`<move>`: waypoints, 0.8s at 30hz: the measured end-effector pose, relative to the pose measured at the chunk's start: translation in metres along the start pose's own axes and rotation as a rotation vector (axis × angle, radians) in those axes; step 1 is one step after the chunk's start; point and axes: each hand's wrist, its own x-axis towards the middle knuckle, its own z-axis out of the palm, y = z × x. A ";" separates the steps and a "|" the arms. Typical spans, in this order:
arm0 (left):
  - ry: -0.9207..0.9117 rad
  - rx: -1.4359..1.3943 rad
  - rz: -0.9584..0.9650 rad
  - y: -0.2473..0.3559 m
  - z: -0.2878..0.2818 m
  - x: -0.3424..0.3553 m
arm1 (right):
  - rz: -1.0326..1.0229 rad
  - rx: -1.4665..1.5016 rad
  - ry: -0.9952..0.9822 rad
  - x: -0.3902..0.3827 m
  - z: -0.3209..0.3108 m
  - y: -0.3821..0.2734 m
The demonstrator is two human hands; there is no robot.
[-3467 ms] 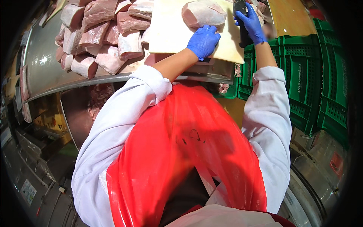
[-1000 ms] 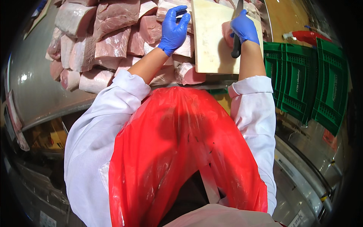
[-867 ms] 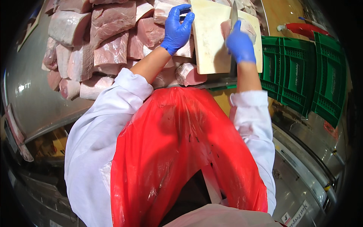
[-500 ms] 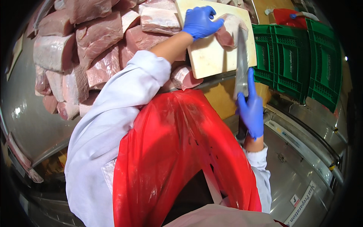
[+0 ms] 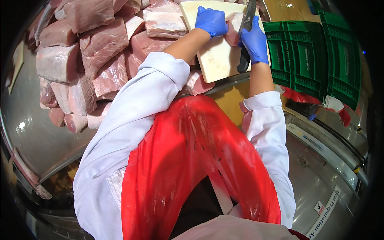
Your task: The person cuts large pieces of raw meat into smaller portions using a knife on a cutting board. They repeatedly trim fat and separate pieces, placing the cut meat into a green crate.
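Grip: my blue-gloved right hand (image 5: 255, 43) clasps a black-handled steel knife (image 5: 248, 19).
Under blade: raw pink meat chunk (image 5: 233, 32) on cream plastic board (image 5: 218, 59); my curled blue-gloved left hand (image 5: 211, 22) beside it, hold unclear.
Cut: apparently lining up; needs steady meat.

Pretty classic getup tbh: left hand (image 5: 211, 21) and right hand (image 5: 255, 40) both in thin blue gloves (image 5: 257, 50), baggy white coat (image 5: 104, 160) with chunky folded cuffs (image 5: 261, 101). Over that there's a shiny, wrinkly red plastic apron (image 5: 176, 160), few dark smudges on it
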 end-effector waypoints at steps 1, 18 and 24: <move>0.037 0.025 0.015 -0.007 0.001 0.000 | 0.023 0.072 -0.023 -0.001 0.000 0.000; 0.343 -0.032 0.075 -0.047 0.013 -0.020 | -0.328 -0.786 -0.513 -0.193 -0.093 0.065; 0.482 -1.050 -0.229 -0.056 -0.007 -0.033 | -0.371 -0.335 -0.381 -0.193 -0.142 0.177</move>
